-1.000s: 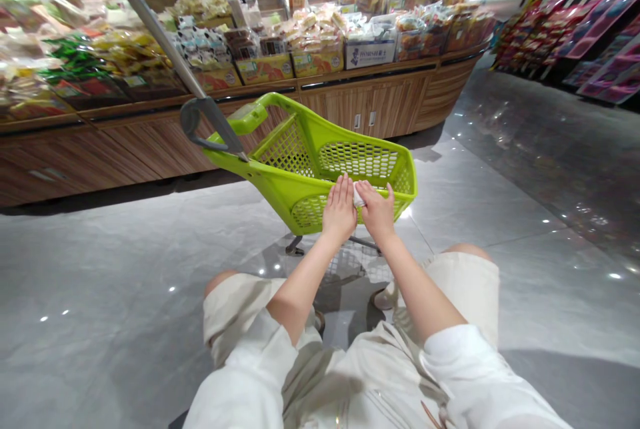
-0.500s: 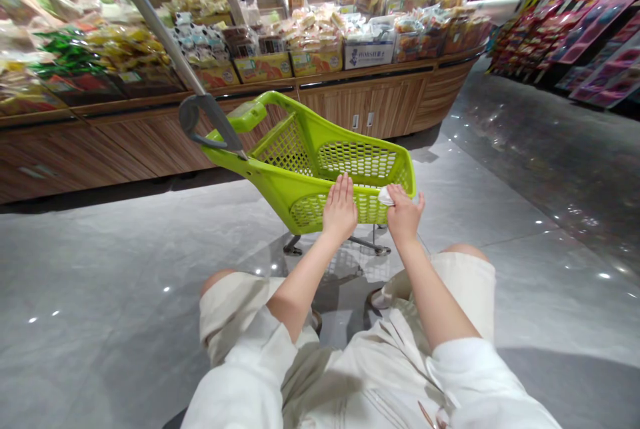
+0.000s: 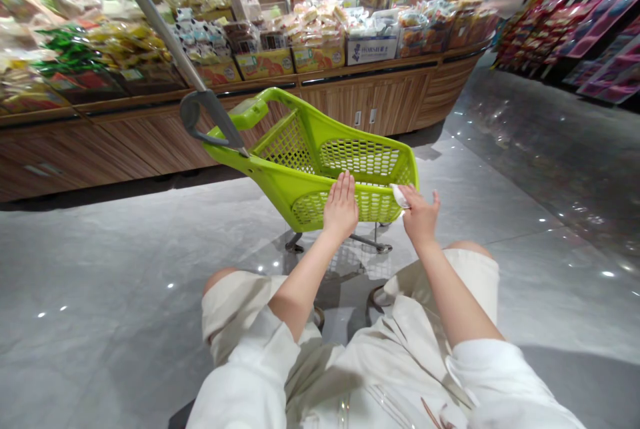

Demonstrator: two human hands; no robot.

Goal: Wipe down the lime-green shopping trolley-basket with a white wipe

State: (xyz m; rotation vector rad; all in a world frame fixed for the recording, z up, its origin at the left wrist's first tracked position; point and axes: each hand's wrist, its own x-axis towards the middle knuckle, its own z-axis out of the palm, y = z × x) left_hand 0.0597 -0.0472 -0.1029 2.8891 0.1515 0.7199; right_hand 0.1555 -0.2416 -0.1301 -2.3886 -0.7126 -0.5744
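Head view: both of a person's hands are at a lime-green plastic shopping trolley [image 3: 270,176], which stands on a polished grey tile floor [image 3: 125,242] with its long grey pole handle [image 3: 160,29] slanting up and away. The left hand [image 3: 341,208] lies flat and open against the trolley's mesh front, fingers spread, holding nothing. The right hand [image 3: 421,217] makes a narrow pinch on a small white scrap [image 3: 399,194], perhaps a tissue, at the trolley's upper rim, its other fingers fanned out. Beyond stands a wooden display counter [image 3: 370,101] stacked with bagged snacks [image 3: 320,36]. The risks look plain: the scrap sits only at the fingertips, so a loosened pinch could let it drop through the mesh or to the floor. Pressure from the left hand could also send the wheeled trolley rolling on the slick tiles — and swing the pole toward the snacks.
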